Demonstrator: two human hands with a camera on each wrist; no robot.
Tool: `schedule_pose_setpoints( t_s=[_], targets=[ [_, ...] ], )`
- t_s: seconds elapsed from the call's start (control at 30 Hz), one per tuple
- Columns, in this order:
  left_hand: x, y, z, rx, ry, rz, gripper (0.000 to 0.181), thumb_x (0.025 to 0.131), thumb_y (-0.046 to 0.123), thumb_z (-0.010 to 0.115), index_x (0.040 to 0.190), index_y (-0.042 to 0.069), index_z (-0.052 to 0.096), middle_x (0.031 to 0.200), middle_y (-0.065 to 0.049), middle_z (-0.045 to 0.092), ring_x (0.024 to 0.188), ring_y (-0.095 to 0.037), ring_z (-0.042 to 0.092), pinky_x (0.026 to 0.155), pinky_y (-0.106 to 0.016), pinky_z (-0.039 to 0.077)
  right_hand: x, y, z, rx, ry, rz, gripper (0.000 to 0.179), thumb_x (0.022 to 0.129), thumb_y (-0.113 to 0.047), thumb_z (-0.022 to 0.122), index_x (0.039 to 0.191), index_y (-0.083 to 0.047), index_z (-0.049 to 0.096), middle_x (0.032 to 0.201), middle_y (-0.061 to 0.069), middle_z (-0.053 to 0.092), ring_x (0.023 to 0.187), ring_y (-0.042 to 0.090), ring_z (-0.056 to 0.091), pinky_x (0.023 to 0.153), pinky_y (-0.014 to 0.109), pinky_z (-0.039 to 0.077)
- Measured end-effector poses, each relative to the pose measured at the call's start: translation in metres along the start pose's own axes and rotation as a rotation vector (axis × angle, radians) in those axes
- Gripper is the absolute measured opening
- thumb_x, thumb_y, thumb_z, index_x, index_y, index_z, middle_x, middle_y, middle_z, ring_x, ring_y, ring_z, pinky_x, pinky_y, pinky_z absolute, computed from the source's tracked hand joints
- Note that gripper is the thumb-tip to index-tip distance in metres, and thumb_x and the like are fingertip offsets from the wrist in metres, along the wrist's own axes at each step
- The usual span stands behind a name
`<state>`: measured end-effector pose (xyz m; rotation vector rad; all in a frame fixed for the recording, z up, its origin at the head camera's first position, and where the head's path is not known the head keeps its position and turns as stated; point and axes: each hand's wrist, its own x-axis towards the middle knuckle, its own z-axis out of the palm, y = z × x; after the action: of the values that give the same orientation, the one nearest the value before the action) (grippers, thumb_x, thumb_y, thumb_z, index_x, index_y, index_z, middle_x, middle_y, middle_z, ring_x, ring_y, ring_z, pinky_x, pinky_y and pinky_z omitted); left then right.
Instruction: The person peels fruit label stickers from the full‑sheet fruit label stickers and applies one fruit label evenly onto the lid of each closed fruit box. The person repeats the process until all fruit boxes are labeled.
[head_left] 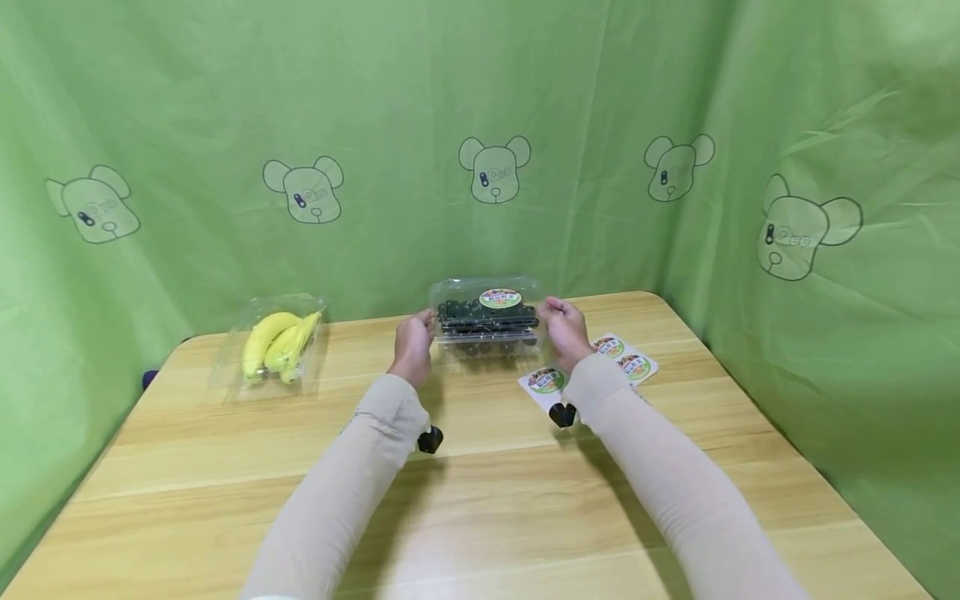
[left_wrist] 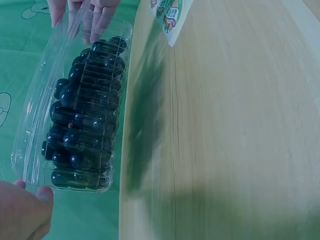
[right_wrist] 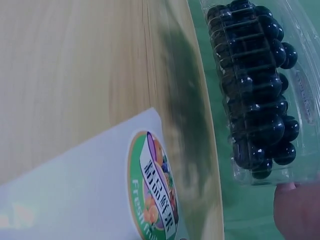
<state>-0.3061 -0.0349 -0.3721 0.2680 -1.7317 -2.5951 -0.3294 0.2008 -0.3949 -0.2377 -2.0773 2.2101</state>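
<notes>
A clear plastic clamshell box (head_left: 487,337) of dark grapes (left_wrist: 85,115) is held between my two hands, a round fruit label (head_left: 500,298) on its lid. My left hand (head_left: 413,346) grips the box's left end, its thumb at the edge in the left wrist view. At the opposite end, my right hand (head_left: 566,329) holds on with fingers spread over the plastic in that same view. Beneath the box, a shadow falls on the tabletop, with a gap showing between them in the wrist views.
Another clear box (head_left: 225,358) with yellow bananas (head_left: 270,342) stands at the back left. White sheets of round fruit stickers (head_left: 546,381) lie by my right forearm on the wooden table (head_left: 480,500). A green curtain (head_left: 390,100) hangs close behind the table and along its sides.
</notes>
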Motion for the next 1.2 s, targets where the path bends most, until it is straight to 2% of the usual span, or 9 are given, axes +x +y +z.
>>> schedule_pose_setpoints(
  t_s=[0.13,0.2,0.27,0.37,0.63,0.77,0.87,1.03,1.2],
  targets=[
    [0.001,-0.001,-0.001,-0.03,-0.005,-0.009,0.039,0.102,0.011,0.037,0.133,-0.012,0.044,0.112,-0.014,0.049,0.122,-0.032,0.042,0.114,-0.039,0.03,0.001,0.0,-0.001,-0.032,-0.013,-0.005,0.051,0.099,-0.012,0.053,0.145,0.0,0.035,0.149,0.016,0.037,0.136,0.027,0.036,0.112,0.03,0.032],
    [0.002,-0.003,-0.001,-0.043,0.004,-0.013,0.038,0.103,0.011,0.037,0.131,-0.011,0.045,0.111,-0.014,0.05,0.117,-0.029,0.046,0.112,-0.037,0.032,0.002,0.001,-0.002,-0.041,-0.021,-0.003,0.051,0.099,-0.011,0.053,0.146,-0.001,0.035,0.149,0.016,0.037,0.136,0.027,0.036,0.112,0.03,0.032],
    [0.003,-0.005,-0.001,-0.058,0.015,-0.011,0.032,0.102,0.011,0.038,0.124,-0.009,0.05,0.1,-0.01,0.051,0.101,-0.023,0.049,0.105,-0.035,0.036,0.003,0.001,-0.001,-0.043,-0.027,-0.001,0.05,0.1,-0.01,0.053,0.146,0.0,0.035,0.149,0.016,0.037,0.136,0.027,0.037,0.112,0.03,0.032],
    [0.005,-0.008,-0.001,-0.065,0.032,-0.007,0.023,0.102,0.01,0.04,0.111,-0.002,0.056,0.087,-0.004,0.048,0.084,-0.016,0.045,0.094,-0.033,0.037,0.004,0.002,-0.001,-0.055,-0.039,-0.001,0.051,0.1,-0.011,0.051,0.147,0.0,0.033,0.15,0.017,0.035,0.136,0.027,0.036,0.113,0.03,0.031],
    [0.01,-0.015,-0.005,-0.078,0.035,-0.031,0.017,0.1,0.009,0.042,0.1,0.002,0.057,0.088,-0.004,0.051,0.098,-0.024,0.047,0.107,-0.038,0.034,0.007,0.011,-0.004,-0.086,-0.056,0.015,0.051,0.101,-0.014,0.051,0.147,0.001,0.033,0.145,0.018,0.04,0.133,0.029,0.039,0.112,0.031,0.033],
    [0.009,-0.019,-0.007,-0.057,0.02,-0.043,0.031,0.101,0.01,0.041,0.123,-0.009,0.052,0.12,-0.015,0.054,0.123,-0.029,0.043,0.115,-0.037,0.026,0.006,0.017,-0.004,-0.087,-0.058,0.05,0.052,0.1,-0.015,0.053,0.147,-0.003,0.034,0.144,0.016,0.042,0.132,0.028,0.04,0.112,0.032,0.033],
    [0.008,-0.019,-0.008,0.005,0.005,-0.052,0.041,0.101,0.012,0.042,0.136,-0.008,0.045,0.147,-0.017,0.04,0.139,-0.03,0.029,0.119,-0.039,0.017,0.005,0.019,-0.003,-0.1,-0.052,0.057,0.052,0.099,-0.015,0.055,0.147,-0.005,0.036,0.144,0.015,0.042,0.132,0.027,0.04,0.112,0.032,0.033],
    [0.008,-0.019,-0.006,0.114,-0.015,-0.066,0.05,0.1,0.018,0.047,0.145,-0.001,0.038,0.157,-0.012,0.027,0.145,-0.03,0.016,0.119,-0.044,0.009,0.005,0.02,-0.001,-0.126,-0.038,0.047,0.053,0.098,-0.013,0.057,0.146,-0.001,0.036,0.147,0.017,0.039,0.134,0.029,0.037,0.112,0.032,0.032],
    [0.01,-0.019,-0.004,0.208,-0.03,-0.062,0.051,0.099,0.016,0.048,0.145,-0.002,0.037,0.156,-0.013,0.027,0.144,-0.031,0.018,0.119,-0.045,0.013,0.005,0.02,0.002,-0.177,-0.012,0.03,0.054,0.098,-0.016,0.058,0.145,0.0,0.038,0.148,0.018,0.039,0.136,0.028,0.035,0.112,0.031,0.032]
  ],
)
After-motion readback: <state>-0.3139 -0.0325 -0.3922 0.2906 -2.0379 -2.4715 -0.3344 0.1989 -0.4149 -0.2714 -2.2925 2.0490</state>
